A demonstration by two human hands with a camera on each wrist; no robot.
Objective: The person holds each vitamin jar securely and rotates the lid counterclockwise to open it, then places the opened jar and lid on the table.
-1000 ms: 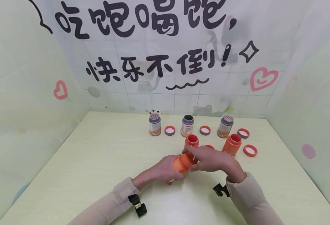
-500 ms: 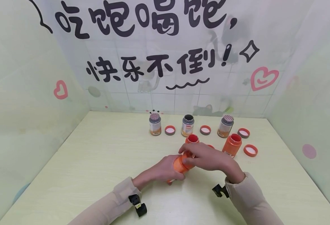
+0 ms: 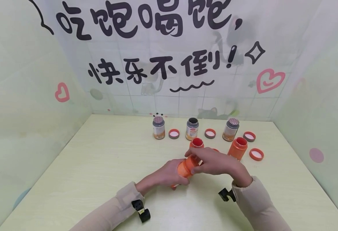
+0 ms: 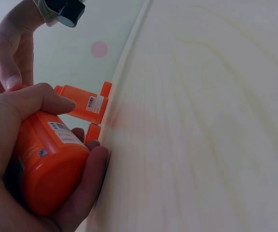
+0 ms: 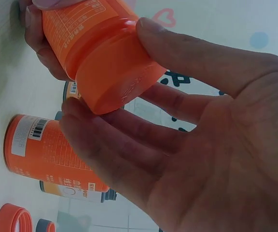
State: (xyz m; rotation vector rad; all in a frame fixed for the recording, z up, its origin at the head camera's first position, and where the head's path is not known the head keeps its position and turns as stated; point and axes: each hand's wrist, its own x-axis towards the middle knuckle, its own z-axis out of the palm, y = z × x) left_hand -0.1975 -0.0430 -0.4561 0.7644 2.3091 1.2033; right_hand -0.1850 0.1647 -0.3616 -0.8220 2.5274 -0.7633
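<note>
My left hand (image 3: 169, 173) grips the body of an orange plastic bottle (image 4: 52, 169), its fingers wrapped round it. In the head view the bottle leans, its capped end toward my right hand (image 3: 213, 161). Seen from the right wrist, the orange screw cap (image 5: 117, 70) lies between my right thumb, on its edge, and the fingers on its far side. Just behind the hands stands an uncapped orange bottle (image 3: 197, 143), partly hidden by the right hand. Another uncapped orange bottle (image 3: 238, 149) stands to the right, its cap (image 3: 256, 154) lying beside it.
At the back of the table (image 3: 99, 160) three grey-necked bottles stand in a row: left (image 3: 158, 129), middle (image 3: 192, 130) and right (image 3: 230, 130). The outer two have patterned seals, and the middle one's mouth is open. Red-and-grey caps (image 3: 174, 134) lie beside them.
My right hand has turned over the cap and then back, its thumb and fingers shifting slightly. The left hand and its bottle have stayed in place.
</note>
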